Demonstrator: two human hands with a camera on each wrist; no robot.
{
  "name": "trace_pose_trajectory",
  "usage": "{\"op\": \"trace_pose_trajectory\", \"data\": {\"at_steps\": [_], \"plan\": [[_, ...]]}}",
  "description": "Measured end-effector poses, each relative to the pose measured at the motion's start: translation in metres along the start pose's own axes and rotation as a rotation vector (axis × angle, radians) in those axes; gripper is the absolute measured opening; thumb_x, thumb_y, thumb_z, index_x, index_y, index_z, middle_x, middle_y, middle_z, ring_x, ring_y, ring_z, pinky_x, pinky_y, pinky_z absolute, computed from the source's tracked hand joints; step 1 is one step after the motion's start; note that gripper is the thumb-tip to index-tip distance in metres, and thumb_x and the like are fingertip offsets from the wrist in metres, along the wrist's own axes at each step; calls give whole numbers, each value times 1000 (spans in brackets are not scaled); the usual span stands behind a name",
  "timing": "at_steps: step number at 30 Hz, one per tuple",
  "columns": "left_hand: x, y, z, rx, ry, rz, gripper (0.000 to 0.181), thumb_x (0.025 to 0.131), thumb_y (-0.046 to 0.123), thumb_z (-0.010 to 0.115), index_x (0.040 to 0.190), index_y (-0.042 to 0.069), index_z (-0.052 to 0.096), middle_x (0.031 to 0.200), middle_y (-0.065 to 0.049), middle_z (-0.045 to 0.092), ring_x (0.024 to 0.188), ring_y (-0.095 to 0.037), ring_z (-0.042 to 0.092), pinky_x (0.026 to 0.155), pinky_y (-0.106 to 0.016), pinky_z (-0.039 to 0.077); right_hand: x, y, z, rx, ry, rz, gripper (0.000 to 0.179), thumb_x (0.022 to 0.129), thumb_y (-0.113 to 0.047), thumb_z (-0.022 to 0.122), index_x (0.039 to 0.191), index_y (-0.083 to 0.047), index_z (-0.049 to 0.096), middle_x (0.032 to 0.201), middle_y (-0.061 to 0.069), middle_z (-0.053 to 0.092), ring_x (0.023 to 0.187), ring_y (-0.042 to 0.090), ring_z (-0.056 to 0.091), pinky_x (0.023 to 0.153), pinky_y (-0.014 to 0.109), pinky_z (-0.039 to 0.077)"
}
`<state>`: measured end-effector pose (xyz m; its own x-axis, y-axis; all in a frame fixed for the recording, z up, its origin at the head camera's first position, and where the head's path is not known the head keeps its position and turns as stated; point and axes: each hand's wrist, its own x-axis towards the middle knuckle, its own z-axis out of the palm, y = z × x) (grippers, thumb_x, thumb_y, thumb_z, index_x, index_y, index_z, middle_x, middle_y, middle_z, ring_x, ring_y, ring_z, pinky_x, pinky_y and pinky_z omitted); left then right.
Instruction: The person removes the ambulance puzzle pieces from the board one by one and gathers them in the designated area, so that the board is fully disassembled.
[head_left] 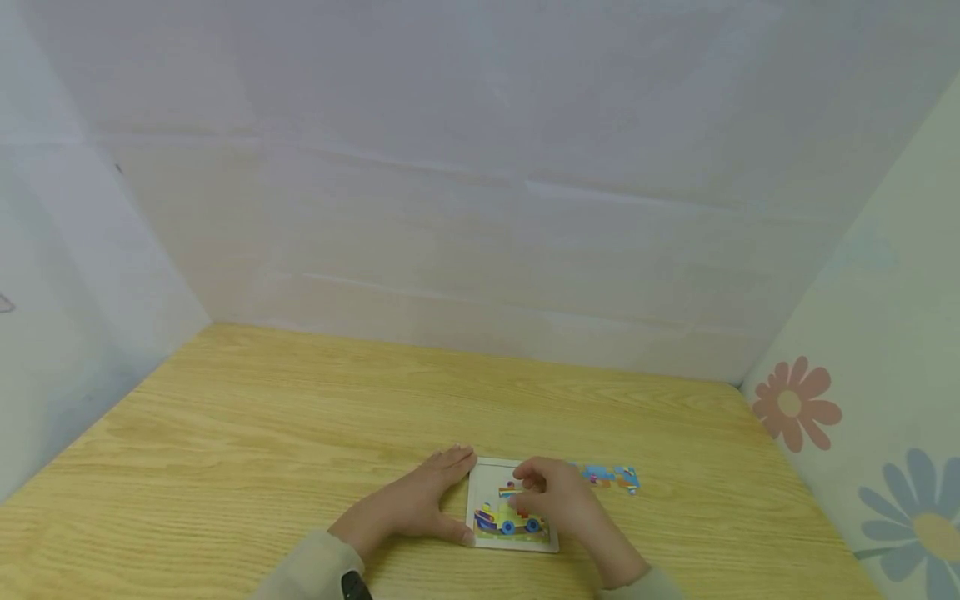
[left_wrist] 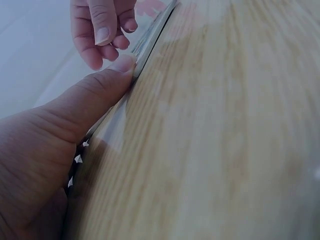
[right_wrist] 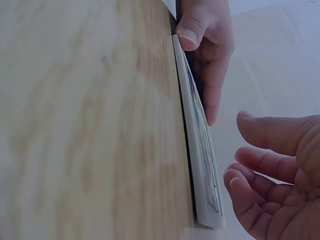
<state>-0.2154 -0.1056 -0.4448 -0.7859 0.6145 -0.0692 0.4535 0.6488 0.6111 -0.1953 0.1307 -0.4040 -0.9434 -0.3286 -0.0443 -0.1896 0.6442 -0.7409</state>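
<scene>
A white-rimmed jigsaw puzzle board (head_left: 525, 547) lies flat on the table, with a picture of a yellow vehicle with blue wheels (head_left: 508, 527) in its lower part. The upper left of the board looks bare white. My left hand (head_left: 420, 504) rests at the board's left side, fingers extended by the far corner and thumb touching the near corner. Above the board's right half hovers my right hand (head_left: 562, 502), its fingers loosely bent. In the right wrist view nothing shows between that hand's thumb and fingers (right_wrist: 257, 187). Part of the picture is hidden beneath it.
Several blue and orange puzzle pieces (head_left: 618, 477) lie on the wooden table (head_left: 315, 417) to the right of the board, partly behind my right hand. Pale sheeting (head_left: 465, 208) stands along the back, and a panel with printed flowers (head_left: 791, 404) is at the right.
</scene>
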Motion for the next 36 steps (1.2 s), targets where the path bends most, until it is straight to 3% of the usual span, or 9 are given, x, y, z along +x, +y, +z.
{"op": "trace_pose_trajectory", "data": {"at_steps": [8, 18, 36], "plan": [[-1, 0, 0, -2, 4, 8, 108, 65, 63, 70, 147, 9, 25, 154, -7, 19, 142, -29, 13, 114, -50, 14, 3, 4, 4, -22, -39, -39, 39, 77, -18, 74, 109, 0, 62, 93, 3, 60, 83, 16, 51, 71, 28, 50], [-1, 0, -1, 7, 10, 20, 107, 66, 63, 69, 146, 7, 26, 154, -8, 20, 142, -29, 13, 114, -50, 14, 6, 5, 8, -83, -63, -85, 45, 74, -17, 76, 112, 1, 61, 93, 3, 56, 78, 14, 46, 65, 19, 43], [0, 1, -2, -17, 5, 28, 106, 68, 61, 70, 146, 6, 26, 154, -9, 20, 142, -30, 13, 114, -51, 14, 9, 2, 12, -110, -86, -35, 43, 71, -17, 79, 107, -1, 62, 87, 1, 53, 75, 15, 44, 63, 23, 41]]}}
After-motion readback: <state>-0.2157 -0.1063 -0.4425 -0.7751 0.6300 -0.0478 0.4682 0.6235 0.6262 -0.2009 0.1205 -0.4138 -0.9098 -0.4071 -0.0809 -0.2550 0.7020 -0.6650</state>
